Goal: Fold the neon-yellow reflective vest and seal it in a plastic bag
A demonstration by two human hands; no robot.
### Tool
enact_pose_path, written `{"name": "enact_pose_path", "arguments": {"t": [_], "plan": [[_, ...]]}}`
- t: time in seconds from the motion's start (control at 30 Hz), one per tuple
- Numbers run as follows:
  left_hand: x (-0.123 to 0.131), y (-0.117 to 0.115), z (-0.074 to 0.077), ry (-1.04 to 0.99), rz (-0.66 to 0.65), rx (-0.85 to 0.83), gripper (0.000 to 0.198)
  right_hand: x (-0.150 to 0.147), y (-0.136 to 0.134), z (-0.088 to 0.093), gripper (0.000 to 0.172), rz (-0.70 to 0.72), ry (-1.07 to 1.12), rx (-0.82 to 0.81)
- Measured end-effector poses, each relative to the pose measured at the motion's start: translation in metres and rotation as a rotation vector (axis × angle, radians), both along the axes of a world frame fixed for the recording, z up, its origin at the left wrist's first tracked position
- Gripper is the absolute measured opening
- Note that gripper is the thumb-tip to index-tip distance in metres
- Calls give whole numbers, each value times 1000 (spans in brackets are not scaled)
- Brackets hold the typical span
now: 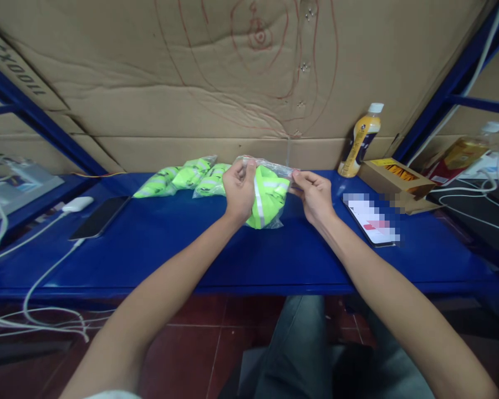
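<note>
Between my hands hangs a clear plastic bag with a folded neon-yellow reflective vest inside, marked by silvery strips. My left hand pinches the bag's upper left edge between thumb and fingers. At the upper right corner of the same bag, my right hand is closed in a pinch. The bag is held just above the blue table; whether its bottom touches cannot be told. Behind and left of my left hand lie several more bagged vests, partly hidden by that hand.
A dark phone with a white cable and a white charger case lie on the left. To the right are a lit phone, a yellow bottle and an open cardboard box. A cardboard wall stands behind.
</note>
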State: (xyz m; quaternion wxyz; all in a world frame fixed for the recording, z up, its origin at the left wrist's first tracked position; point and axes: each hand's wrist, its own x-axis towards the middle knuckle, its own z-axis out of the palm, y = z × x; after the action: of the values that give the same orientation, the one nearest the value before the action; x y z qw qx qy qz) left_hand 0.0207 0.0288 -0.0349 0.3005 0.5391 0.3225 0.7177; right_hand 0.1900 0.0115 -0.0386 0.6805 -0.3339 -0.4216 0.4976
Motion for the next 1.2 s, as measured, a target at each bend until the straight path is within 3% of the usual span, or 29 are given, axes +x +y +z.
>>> {"name": "enact_pose_path", "arguments": {"t": [0.27,0.43,0.63,0.8,1.2], "plan": [[3,-1,-3,29,-16,-5,52,-3,1,0,44,-4,-51,20],[4,-3,-4,46,-38,-26,51,-7,1,-3,39,-107,-83,70],[5,-6,-2,79,-31,-4,47,-11,-2,-2,40,-6,9,-2],[7,-7,-2,92,-37,-2,45,-12,0,-6,35,-72,2,48],[8,-8,-2,38,-82,34,43,-14,-5,-3,31,-56,14,59]]}}
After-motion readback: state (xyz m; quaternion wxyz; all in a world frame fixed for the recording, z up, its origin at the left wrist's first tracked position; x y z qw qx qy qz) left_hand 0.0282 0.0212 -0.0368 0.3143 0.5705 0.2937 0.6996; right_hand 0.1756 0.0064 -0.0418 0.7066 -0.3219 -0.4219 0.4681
